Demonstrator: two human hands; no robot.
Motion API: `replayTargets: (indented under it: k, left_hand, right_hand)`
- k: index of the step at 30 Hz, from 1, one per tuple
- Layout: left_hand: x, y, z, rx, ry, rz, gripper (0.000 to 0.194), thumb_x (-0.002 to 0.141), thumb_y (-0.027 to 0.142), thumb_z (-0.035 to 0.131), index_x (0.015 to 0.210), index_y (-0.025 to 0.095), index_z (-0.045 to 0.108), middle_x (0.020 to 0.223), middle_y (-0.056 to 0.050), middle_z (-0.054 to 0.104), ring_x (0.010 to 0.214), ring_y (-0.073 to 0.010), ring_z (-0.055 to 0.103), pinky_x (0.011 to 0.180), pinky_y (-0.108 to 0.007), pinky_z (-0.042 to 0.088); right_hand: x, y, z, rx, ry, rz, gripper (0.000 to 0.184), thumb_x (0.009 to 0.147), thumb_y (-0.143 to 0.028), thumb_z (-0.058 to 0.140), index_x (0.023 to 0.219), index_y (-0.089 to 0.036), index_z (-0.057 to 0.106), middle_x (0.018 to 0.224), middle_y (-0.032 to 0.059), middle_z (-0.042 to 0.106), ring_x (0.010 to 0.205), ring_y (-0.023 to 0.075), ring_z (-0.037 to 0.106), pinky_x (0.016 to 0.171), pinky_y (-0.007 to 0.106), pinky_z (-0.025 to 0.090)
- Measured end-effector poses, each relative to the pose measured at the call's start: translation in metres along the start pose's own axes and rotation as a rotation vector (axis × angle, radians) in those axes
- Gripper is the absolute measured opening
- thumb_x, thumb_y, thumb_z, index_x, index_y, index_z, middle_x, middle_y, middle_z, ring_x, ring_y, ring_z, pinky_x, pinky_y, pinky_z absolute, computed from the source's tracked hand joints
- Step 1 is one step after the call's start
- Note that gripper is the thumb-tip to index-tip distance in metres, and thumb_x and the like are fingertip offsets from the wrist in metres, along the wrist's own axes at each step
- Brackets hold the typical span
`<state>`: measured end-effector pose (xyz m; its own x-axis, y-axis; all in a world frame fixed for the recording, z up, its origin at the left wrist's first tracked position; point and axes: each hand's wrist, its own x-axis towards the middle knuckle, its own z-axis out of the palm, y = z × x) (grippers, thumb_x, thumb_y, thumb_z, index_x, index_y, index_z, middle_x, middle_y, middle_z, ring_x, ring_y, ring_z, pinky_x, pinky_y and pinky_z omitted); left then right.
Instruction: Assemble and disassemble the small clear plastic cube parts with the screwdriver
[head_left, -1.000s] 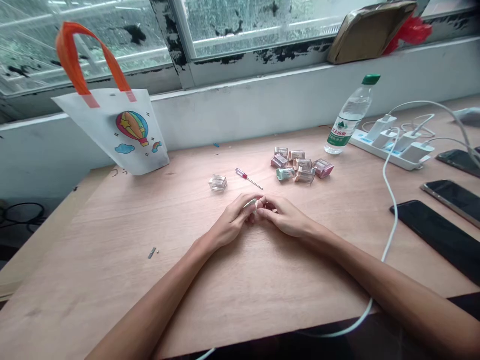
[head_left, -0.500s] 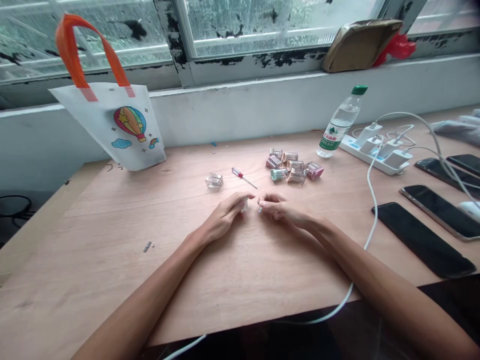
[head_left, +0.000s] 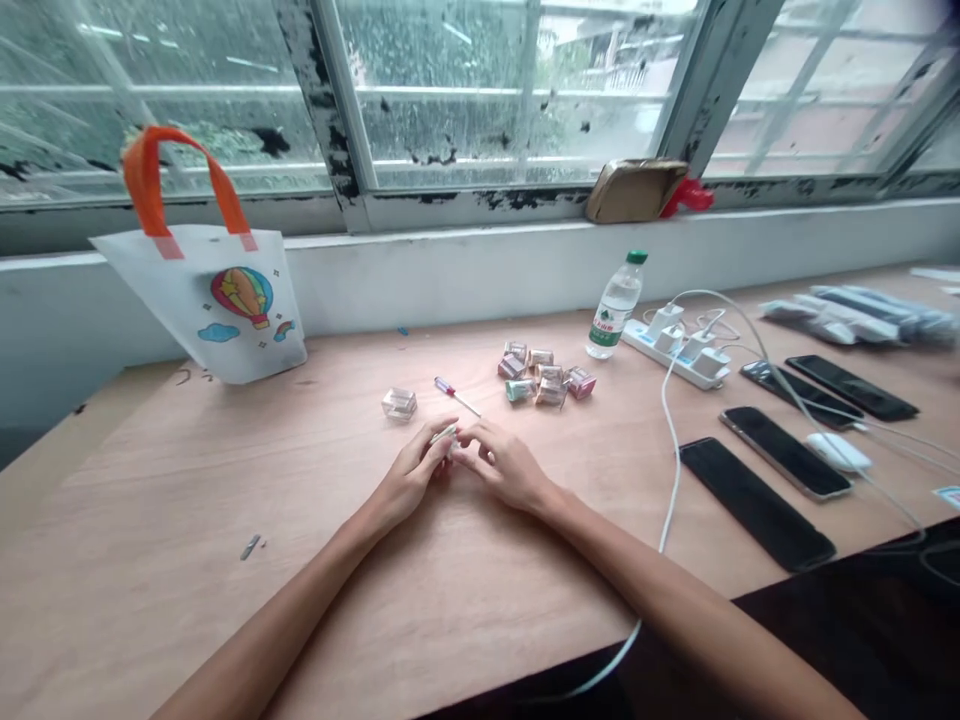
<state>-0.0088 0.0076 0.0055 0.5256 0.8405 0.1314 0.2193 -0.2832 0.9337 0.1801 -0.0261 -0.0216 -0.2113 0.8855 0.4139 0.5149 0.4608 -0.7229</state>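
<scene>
Fingers (head_left: 424, 450) of the left hand (head_left: 405, 480) pinched on a pale stick (head_left: 443, 434), right hand (head_left: 506, 467) closer, loosely curled

Both forearms (head_left: 277, 615) (head_left: 667, 590) angle inward from the bottom of the view, wrists low and relaxed. The left hand (head_left: 409, 478) curls its fingers (head_left: 429, 445) into a closed pinch, while the right hand (head_left: 506, 467) arches loosely, fingertips just beside the left's.
</scene>
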Motion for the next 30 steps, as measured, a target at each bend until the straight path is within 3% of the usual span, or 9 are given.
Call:
replayTargets:
  k: [5, 11, 15, 18, 21, 24, 26, 30]
  left_hand:
    - [0.002, -0.003, -0.002, 0.0, 0.009, -0.005, 0.057, 0.098, 0.051, 0.05, 0.144, 0.017, 0.053, 0.118, -0.01, 0.067, 0.085, -0.0187, 0.061, 0.084, -0.032, 0.051]
    - [-0.007, 0.002, -0.004, -0.023, 0.024, -0.008, 0.059, 0.102, 0.052, 0.04, 0.149, 0.017, 0.048, 0.104, -0.008, 0.07, 0.1, -0.0226, 0.064, 0.104, -0.039, 0.045]
    - [-0.007, -0.004, -0.009, 0.032, 0.104, 0.0, 0.059, 0.099, 0.051, 0.048, 0.149, 0.02, 0.047, 0.141, -0.012, 0.058, 0.135, -0.0271, 0.05, 0.119, -0.042, 0.032]
    - [-0.004, -0.015, -0.019, 0.022, 0.146, -0.006, 0.064, 0.095, 0.047, 0.055, 0.152, 0.022, 0.039, 0.152, -0.014, 0.048, 0.134, -0.028, 0.052, 0.114, -0.045, 0.039]
    - [-0.007, -0.023, -0.034, 0.04, 0.186, 0.056, 0.062, 0.091, 0.042, 0.06, 0.147, 0.022, 0.043, 0.144, -0.014, 0.053, 0.129, -0.0263, 0.056, 0.108, -0.043, 0.047]
    - [-0.021, -0.026, -0.052, 0.219, 0.201, 0.124, 0.044, 0.092, 0.04, 0.059, 0.131, 0.021, 0.055, 0.135, -0.012, 0.057, 0.124, -0.0243, 0.058, 0.104, -0.042, 0.05]
    - [-0.035, -0.029, -0.064, 0.466, 0.247, 0.152, 0.035, 0.093, 0.038, 0.057, 0.121, 0.019, 0.061, 0.127, -0.013, 0.062, 0.117, -0.0259, 0.06, 0.104, -0.046, 0.048]
    - [-0.058, -0.033, -0.08, 0.889, 0.453, 0.194, 0.027, 0.097, 0.035, 0.05, 0.114, 0.018, 0.063, 0.131, -0.016, 0.063, 0.127, -0.0345, 0.052, 0.105, -0.056, 0.04]
  right_hand:
    - [0.004, 0.006, 0.003, -0.037, -0.028, -0.061, 0.019, 0.102, -0.028, 0.052, 0.106, -0.023, 0.07, 0.114, 0.0066, 0.068, 0.091, 0.0172, 0.065, 0.082, 0.03, 0.05]
    - [0.006, 0.01, -0.001, -0.003, 0.011, -0.135, 0.026, 0.104, -0.021, 0.045, 0.093, -0.018, 0.068, 0.097, 0.0086, 0.069, 0.09, 0.0197, 0.065, 0.084, 0.032, 0.05]
    - [0.005, 0.008, -0.008, -0.002, 0.045, -0.127, 0.021, 0.104, -0.025, 0.049, 0.097, -0.019, 0.068, 0.097, 0.0073, 0.07, 0.091, 0.0194, 0.065, 0.084, 0.032, 0.05]
    - [0.001, 0.0, -0.008, -0.144, -0.005, -0.139, 0.021, 0.104, -0.026, 0.048, 0.1, -0.019, 0.068, 0.103, 0.0088, 0.07, 0.091, 0.0196, 0.066, 0.082, 0.032, 0.05]
    - [-0.006, -0.014, -0.002, -0.419, -0.112, -0.117, 0.022, 0.104, -0.024, 0.047, 0.098, -0.018, 0.068, 0.106, 0.0098, 0.069, 0.082, 0.0184, 0.065, 0.069, 0.029, 0.047]
    - [-0.015, -0.03, 0.004, -0.591, -0.206, -0.077, 0.022, 0.102, -0.02, 0.048, 0.093, -0.018, 0.068, 0.101, 0.0092, 0.069, 0.077, 0.0175, 0.064, 0.062, 0.027, 0.042]
    - [-0.024, -0.039, 0.0, -0.578, -0.183, -0.026, 0.023, 0.102, -0.02, 0.048, 0.093, -0.019, 0.068, 0.1, 0.0084, 0.07, 0.077, 0.0175, 0.065, 0.06, 0.026, 0.041]
    - [-0.061, -0.048, -0.032, -0.338, 0.111, 0.161, 0.02, 0.102, -0.032, 0.052, 0.1, -0.023, 0.07, 0.1, 0.0059, 0.073, 0.071, 0.0178, 0.066, 0.062, 0.029, 0.046]
